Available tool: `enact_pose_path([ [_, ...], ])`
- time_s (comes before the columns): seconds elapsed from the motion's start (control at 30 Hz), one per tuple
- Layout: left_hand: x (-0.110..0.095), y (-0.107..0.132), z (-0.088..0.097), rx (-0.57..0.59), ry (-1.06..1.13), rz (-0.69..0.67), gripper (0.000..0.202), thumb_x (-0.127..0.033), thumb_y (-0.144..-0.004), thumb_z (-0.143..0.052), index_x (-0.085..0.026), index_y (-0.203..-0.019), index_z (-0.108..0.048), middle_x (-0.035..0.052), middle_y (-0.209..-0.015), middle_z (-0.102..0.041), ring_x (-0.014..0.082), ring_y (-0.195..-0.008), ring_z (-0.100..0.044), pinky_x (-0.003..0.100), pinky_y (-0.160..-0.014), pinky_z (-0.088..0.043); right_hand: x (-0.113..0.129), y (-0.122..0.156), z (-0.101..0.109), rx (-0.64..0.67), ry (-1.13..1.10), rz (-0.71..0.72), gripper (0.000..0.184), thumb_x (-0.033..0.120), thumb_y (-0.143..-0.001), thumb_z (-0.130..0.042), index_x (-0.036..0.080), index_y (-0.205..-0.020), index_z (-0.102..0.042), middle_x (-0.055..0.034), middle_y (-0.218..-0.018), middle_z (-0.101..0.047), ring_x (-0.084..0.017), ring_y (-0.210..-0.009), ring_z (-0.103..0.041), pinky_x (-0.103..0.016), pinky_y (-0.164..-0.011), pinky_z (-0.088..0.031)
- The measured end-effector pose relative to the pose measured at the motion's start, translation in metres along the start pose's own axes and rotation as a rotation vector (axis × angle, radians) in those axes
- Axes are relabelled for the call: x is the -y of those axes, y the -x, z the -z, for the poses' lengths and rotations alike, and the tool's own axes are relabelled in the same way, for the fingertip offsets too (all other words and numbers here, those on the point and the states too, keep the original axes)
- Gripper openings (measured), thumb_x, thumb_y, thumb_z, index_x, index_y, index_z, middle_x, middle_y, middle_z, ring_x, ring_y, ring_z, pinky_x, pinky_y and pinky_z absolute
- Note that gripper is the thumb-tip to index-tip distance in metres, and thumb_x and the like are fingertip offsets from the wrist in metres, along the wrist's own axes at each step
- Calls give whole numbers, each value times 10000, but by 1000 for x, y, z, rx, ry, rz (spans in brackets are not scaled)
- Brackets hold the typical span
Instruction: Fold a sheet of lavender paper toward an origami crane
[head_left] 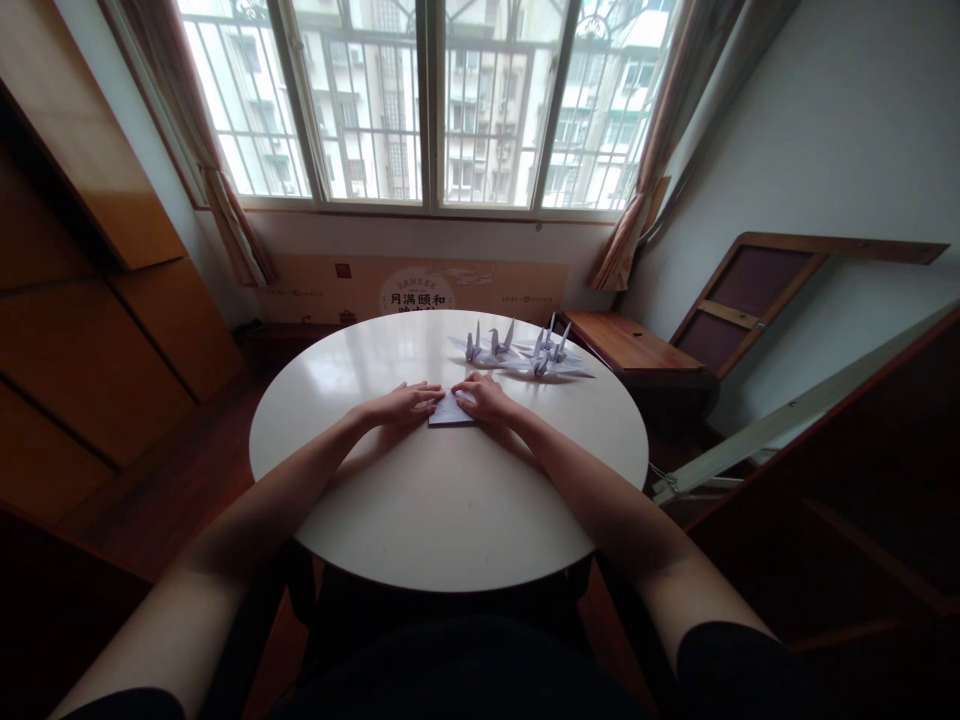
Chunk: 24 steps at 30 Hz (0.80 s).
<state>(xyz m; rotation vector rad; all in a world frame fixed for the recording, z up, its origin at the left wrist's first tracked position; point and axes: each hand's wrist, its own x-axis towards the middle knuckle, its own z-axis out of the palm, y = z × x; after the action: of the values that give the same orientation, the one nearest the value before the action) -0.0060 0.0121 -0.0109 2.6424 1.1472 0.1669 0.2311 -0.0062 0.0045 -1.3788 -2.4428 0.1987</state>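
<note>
A small folded sheet of white paper lies flat on the round white table, between my two hands. My left hand rests on its left side, fingers stretched out over the paper's edge. On the right, my right hand has bent fingers and thumb closed at the paper's upper right edge. The fingertips are small in view, and part of the paper is hidden under them. Beyond my right hand stand several folded paper cranes, pale and upright with pointed wings.
Behind the table, a long printed cardboard panel leans under the window. A low wooden cabinet stands at the back right. Wooden cupboards line the left wall. A folded wooden frame leans on the right wall.
</note>
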Motion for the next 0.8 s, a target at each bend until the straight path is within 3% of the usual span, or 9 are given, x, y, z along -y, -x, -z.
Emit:
enact_pose_path([
  [0.4, 0, 0, 0, -3, -9, -3, 522, -473, -972, -334, -276, -1454, -378, 84, -1537, -331, 300, -1441, -225, 552, -1151, -156, 0, 0, 0, 14, -3, -8, 339, 321, -894, -547, 231, -1202, -655, -114, -1188, -568, -277, -1108, -500, -406, -968, -369],
  [0.8, -4, 1, 1, 9, -10, 13, 487, -436, -986, -285, -304, -1444, -387, 62, -1551, -305, 316, -1439, -219, 623, -1129, -122, 0, 0, 0, 8, -1, -5, 324, 318, -895, -549, 241, -1188, -661, -108, -1189, -569, -272, -1106, -504, -400, -963, -372],
])
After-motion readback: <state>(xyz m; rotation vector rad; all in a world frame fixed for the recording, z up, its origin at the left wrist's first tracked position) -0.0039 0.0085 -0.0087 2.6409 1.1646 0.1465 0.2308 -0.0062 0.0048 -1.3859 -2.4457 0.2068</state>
